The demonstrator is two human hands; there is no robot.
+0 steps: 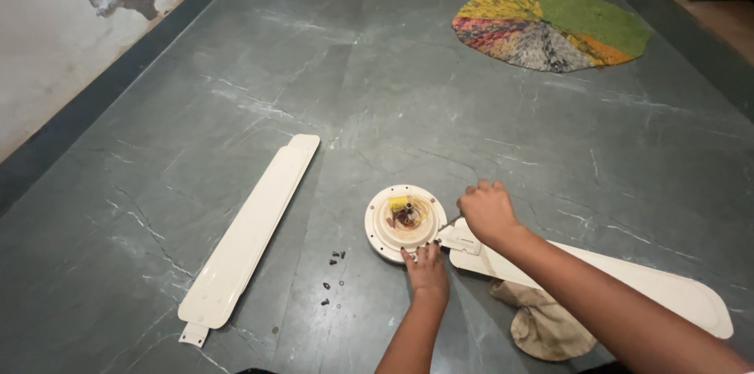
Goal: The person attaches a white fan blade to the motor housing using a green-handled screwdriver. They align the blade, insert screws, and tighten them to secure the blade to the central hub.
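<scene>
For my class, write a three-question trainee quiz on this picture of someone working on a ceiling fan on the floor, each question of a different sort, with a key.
1. True or false: the loose fan blade lies to the left of the round motor housing.
2. Which hand rests its fingers on the near rim of the motor housing? A) left hand B) right hand
3. Fill in: the small dark screws lie on the floor between the loose blade and the ____.

Key
1. True.
2. A; the right hand is closed over the bracket of the attached blade, beside the housing.
3. Motor housing.
</scene>
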